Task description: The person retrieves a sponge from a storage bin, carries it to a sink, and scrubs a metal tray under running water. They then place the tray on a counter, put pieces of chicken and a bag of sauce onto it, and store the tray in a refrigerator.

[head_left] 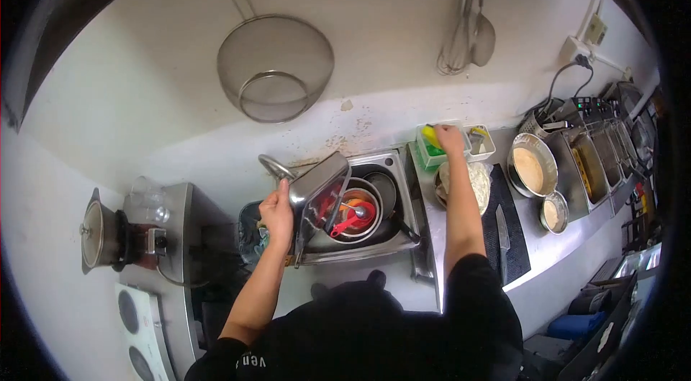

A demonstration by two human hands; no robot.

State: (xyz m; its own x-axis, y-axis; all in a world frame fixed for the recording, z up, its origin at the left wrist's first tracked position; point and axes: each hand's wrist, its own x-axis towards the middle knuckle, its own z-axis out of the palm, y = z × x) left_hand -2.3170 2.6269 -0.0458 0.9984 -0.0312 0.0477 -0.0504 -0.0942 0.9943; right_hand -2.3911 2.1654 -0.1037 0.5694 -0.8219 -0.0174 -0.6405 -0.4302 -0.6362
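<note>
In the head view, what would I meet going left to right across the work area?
Round lidded metal pot, bare left hand, tilted rectangular steel pan, bright yellow object, bare right hand, long silver-bladed knife, round steel bowl of beige mixture.

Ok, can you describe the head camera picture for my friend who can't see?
A person's left hand holds a tilted metal pan at a crowded sink, while the right hand holds a yellow object by a plastic container. A mesh strainer hangs above.

A kitchen (commercial, by its look), dish-filled sink (391, 162), wall-hung strainer (277, 53), whisk (455, 48), two-ring hot plate (146, 327), steel counter (536, 248)
</note>
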